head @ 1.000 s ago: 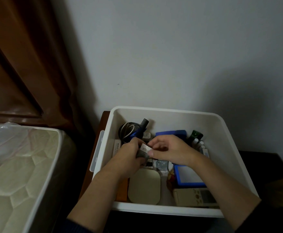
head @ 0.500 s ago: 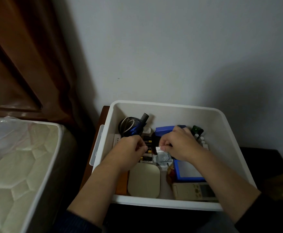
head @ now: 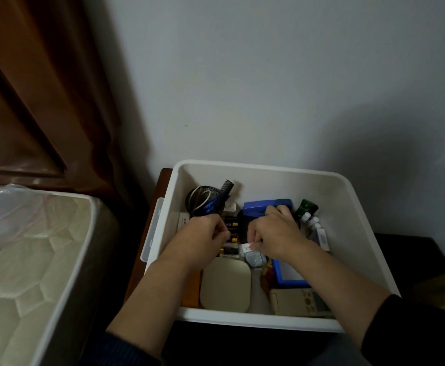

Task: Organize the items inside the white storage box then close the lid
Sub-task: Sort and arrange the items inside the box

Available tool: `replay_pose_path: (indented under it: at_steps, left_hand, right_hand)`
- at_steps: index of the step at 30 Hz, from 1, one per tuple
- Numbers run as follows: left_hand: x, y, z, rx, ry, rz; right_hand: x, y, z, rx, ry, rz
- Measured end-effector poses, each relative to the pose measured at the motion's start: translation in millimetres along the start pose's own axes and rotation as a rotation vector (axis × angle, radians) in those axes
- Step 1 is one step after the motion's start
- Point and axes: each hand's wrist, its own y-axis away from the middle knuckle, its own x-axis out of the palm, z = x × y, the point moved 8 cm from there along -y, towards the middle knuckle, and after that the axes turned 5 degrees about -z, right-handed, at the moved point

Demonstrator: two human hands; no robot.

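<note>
Here, both my hands reach down into the white storage box [head: 358,233], which sits open with no lid on it, against the wall and just beside the bed's mattress [head: 31,260]. My right hand [head: 276,233] curls its fingers and pinches a small white packet [head: 247,247] between thumb and forefinger at the middle of the box; that grip is closed tight on the packet's top edge. My left hand [head: 202,233] is curled too, knuckles up, but what its grip holds, if anything, I cannot tell, since the fingertips are hidden under the hand. Between the two hands lie several batteries [head: 230,250], dark with gold bands, side by side. Beyond my left grip stands a black mesh cup [head: 200,202] with blue pens and a dark comb [head: 226,187] leaning out of it. Beyond my right grip lies a blue stapler [head: 258,208], and to its right a dark green bottle [head: 307,207] stands by some small white-capped bottles [head: 311,223]. Nearer to me than the left grip rests a beige rounded case [head: 225,286]; nearer than the right grip, partly under my forearm, lie a blue-framed board [head: 287,276] and a pale remote control [head: 300,302] along the box's near wall.
</note>
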Motion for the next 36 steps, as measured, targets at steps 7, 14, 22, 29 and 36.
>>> replay_pose_path:
  at_steps: [7, 14, 22, 29, 36]
  left_hand:
    - [-1, 1, 0, -0.005, 0.01, -0.001]
    - [0, 1, 0, -0.003, 0.0, 0.001]
    - [-2, -1, 2, 0.001, 0.004, -0.03]
    - [-35, 19, -30, 0.174, 0.161, -0.28]
    - [-96, 89, -49, 0.271, 0.25, -0.651]
  right_hand:
    - [3, 0, -1, 0.03, 0.063, 0.012]
    - [4, 0, -8, 0.114, -0.03, -0.04]
    - [-3, -1, -4, 0.113, 0.157, -0.02]
    - [-46, 20, -22, 0.241, -0.002, -0.286]
    - [-107, 78, -29, 0.282, -0.505, -0.589]
